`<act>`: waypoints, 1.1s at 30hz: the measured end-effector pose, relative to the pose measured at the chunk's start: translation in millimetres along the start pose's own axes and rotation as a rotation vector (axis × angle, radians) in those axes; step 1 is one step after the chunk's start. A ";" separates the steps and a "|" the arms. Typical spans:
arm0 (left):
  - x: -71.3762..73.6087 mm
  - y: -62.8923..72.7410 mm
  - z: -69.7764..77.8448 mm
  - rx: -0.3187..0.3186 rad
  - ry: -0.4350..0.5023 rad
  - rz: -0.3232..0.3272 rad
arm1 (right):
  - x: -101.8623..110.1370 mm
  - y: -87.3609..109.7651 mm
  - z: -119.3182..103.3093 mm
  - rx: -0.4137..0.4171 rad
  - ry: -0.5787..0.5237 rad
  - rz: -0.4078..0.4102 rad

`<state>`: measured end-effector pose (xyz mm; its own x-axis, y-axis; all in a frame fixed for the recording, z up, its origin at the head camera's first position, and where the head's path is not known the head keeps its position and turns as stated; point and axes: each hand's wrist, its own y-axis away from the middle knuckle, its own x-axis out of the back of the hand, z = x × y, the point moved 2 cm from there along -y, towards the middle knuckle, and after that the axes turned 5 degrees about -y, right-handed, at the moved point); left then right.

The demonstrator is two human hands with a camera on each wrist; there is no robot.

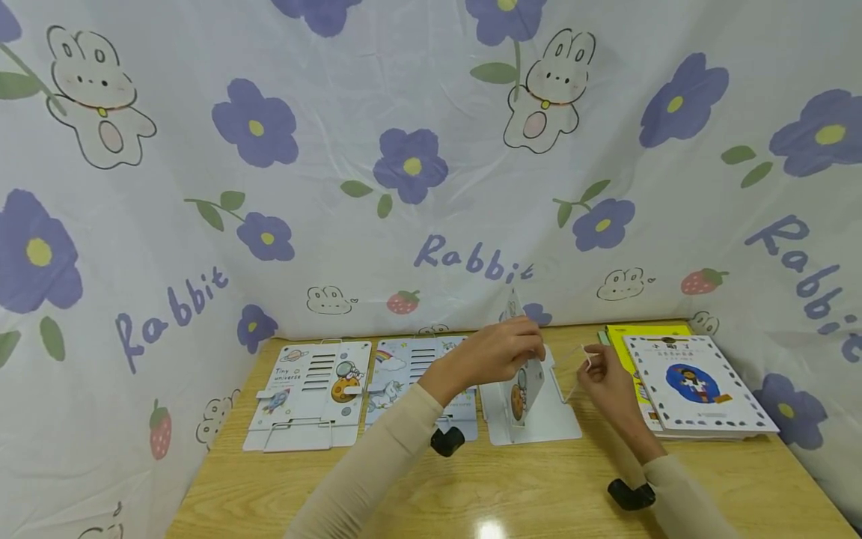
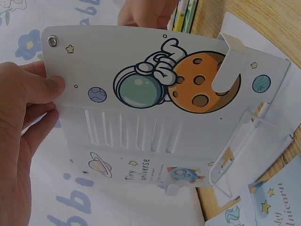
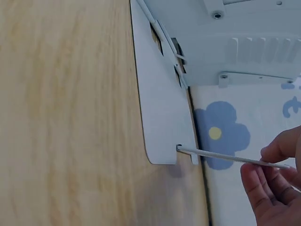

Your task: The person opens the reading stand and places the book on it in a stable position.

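Observation:
A white metal book stand with an astronaut picture (image 2: 103,56) stands tilted up on its flat white base (image 1: 555,428). My left hand (image 1: 494,350) pinches the upper edge of its panel between thumb and fingers. On the panel's far side, my right hand (image 1: 606,383) pinches a thin white wire support (image 3: 221,155), which is hinged to the base at one end and raised off it. In the right wrist view, the slotted back of the panel (image 3: 207,61) shows above the base. A wire page rest (image 2: 256,125) runs along the panel's lower edge.
Left of it, a flat "Tiny universe" stand (image 1: 289,359) and a flat unicorn stand (image 1: 387,367) lie side by side on the wooden table (image 1: 512,486). Stacked books (image 1: 734,374) lie at the right. A rabbit-patterned cloth (image 1: 337,187) hangs behind the table.

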<state>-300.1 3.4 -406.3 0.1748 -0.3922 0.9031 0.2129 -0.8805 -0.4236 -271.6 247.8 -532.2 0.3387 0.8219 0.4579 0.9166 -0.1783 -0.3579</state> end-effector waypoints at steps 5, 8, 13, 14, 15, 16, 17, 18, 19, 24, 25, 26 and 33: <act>0.6 0.2 0.6 -0.001 0.019 0.003 | -5.6 9.0 2.5 -0.060 -0.089 -0.004; 0.4 0.1 0.7 0.006 0.027 0.003 | -8.4 12.8 3.4 -0.034 -0.094 0.026; -0.4 -0.6 1.4 0.016 0.020 0.008 | -13.5 15.5 5.0 0.080 -0.050 0.042; -0.8 -0.8 1.6 0.014 0.014 0.008 | -14.3 15.8 5.2 0.096 -0.054 0.038; -1.3 -1.1 1.7 0.011 0.009 0.008 | -15.1 15.9 5.4 0.107 -0.061 0.033; -2.1 -1.5 1.7 0.009 0.003 0.007 | -15.7 16.1 5.5 0.111 -0.065 0.029; -2.6 -1.9 1.8 0.006 -0.003 0.005 | -16.1 16.1 5.2 0.117 -0.065 0.027; -2.8 -2.4 2.3 0.002 -0.007 0.004 | -16.4 16.1 4.4 0.124 -0.069 0.026; -3.1 -2.9 2.7 0.001 -0.008 0.002 | -16.8 16.3 3.5 0.133 -0.070 0.028; -4.9 -6.5 5.4 0.013 -0.005 -0.009 | -21.9 18.7 -5.8 0.209 -0.025 0.041; -5.3 -7.2 5.9 0.014 -0.009 -0.012 | -23.7 19.2 -7.3 0.234 -0.010 0.047; -5.8 -7.8 6.4 0.015 -0.013 -0.013 | -25.5 19.9 -8.9 0.257 0.001 0.051; -10.3 -12.6 7.1 0.007 -0.022 -0.010 | -34.8 22.0 -12.7 0.348 0.037 0.060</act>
<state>-297.7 20.4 -410.7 0.1938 -0.3778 0.9054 0.2212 -0.8823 -0.4155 -260.6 208.3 -545.7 0.4030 0.7944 0.4545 0.7695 -0.0253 -0.6381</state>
